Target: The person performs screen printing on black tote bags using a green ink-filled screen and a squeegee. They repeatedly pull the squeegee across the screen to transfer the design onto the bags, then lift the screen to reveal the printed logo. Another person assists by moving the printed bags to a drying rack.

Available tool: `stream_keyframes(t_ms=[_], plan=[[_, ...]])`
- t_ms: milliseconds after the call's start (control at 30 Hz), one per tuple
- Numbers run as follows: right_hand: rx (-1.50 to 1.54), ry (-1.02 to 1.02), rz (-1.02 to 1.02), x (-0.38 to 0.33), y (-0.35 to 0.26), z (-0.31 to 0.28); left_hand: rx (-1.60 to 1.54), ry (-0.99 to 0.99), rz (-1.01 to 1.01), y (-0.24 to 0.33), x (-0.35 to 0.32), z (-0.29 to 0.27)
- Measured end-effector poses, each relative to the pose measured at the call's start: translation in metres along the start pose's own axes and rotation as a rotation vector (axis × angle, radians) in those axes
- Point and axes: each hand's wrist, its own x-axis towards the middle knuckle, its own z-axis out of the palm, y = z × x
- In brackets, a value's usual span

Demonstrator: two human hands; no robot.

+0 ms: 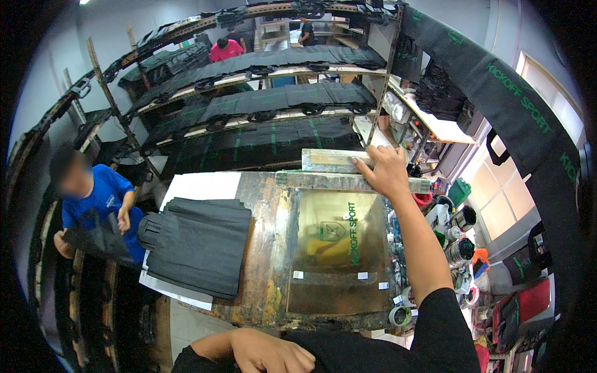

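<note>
Leftward, a co-worker (102, 193) appears beside stacked dark sheets (202, 245). Near centre, the left hand (273, 355) is half-curled; whether it grasps anything cannot be told. Farther right lies a framed screen (324, 258) with green marks; at its far edge, the right hand (387, 171) is closed, thumb in front, on a pale board (326, 160).

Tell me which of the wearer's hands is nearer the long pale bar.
The right hand, at the long pale bar; the left hand sits near the torso.

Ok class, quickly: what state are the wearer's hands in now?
Left hand: fingers loosely bent; palm hidden, so cannot tell.
Right hand: closed on what looks like a squeegee.
</note>
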Motion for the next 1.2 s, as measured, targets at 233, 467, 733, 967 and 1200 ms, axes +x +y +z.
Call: stream_keyframes(t_ms=[233, 467, 733, 967, 1200], plan=[[-0.014, -0.025, 0.012, -0.001, 0.0, -0.001, 0.044, 0.01, 0.026, 0.01, 0.001, 0.016], [-0.023, -0.064, 0.026, 0.005, -0.009, -0.008, 0.05, 0.033, -0.048, 0.019, -0.017, 0.039], [-0.066, -0.124, 0.065, 0.015, 0.003, -0.007, 0.01, 0.106, -0.176, 0.021, -0.038, 0.018], [-0.014, -0.073, 0.044, 0.029, 0.0, 0.003, 1.15, 1.312, -1.485, -0.071, -0.322, -0.063], [-0.015, -0.112, 0.073, 0.045, 0.006, 0.003, 1.105, 1.249, -2.375, -0.138, -0.384, -0.068]])
